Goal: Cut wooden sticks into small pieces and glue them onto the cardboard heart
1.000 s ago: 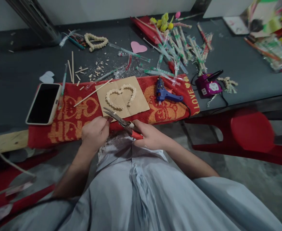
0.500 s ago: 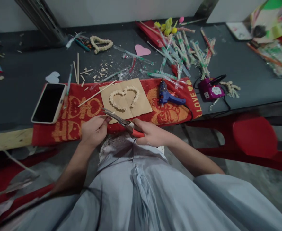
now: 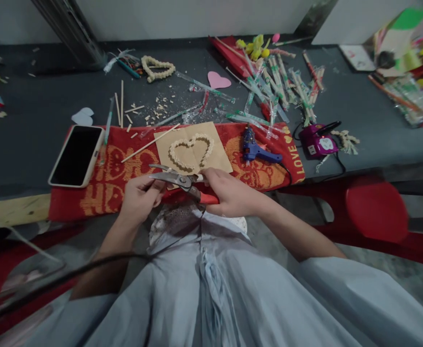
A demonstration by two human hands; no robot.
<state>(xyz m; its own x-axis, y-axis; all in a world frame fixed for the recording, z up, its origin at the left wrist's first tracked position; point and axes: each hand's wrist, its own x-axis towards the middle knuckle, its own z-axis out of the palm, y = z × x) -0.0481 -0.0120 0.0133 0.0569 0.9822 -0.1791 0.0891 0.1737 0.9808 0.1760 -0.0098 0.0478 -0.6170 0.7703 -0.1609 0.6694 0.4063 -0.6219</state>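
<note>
My right hand [image 3: 233, 193] grips a pair of red-handled pruning shears [image 3: 183, 181], whose blades are spread and point left. Close to the blade tips, my left hand [image 3: 139, 196] is closed in a pinch; what it holds is too small to make out. Just beyond the shears lies a square of brown paper [image 3: 221, 159], bearing a heart outline [image 3: 177, 160] built of small pale pieces, with a gap at its lower right. A thin wooden stick [image 3: 144, 147] rests across the paper's left corner and the red towel [image 3: 110, 193].
A phone [image 3: 76, 156] lies on the towel's left, a blue glue gun [image 3: 260, 152] on its right. Behind are cut stick bits [image 3: 157, 113], a pink paper heart [image 3: 218, 80], wrapped chopsticks [image 3: 278, 82] and a purple device [image 3: 318, 142]. A red stool [image 3: 376, 209] stands at right.
The shears' blades have spread apart and turned more level. Both hands stay close together at the towel's front edge. The whole view has shifted slightly.
</note>
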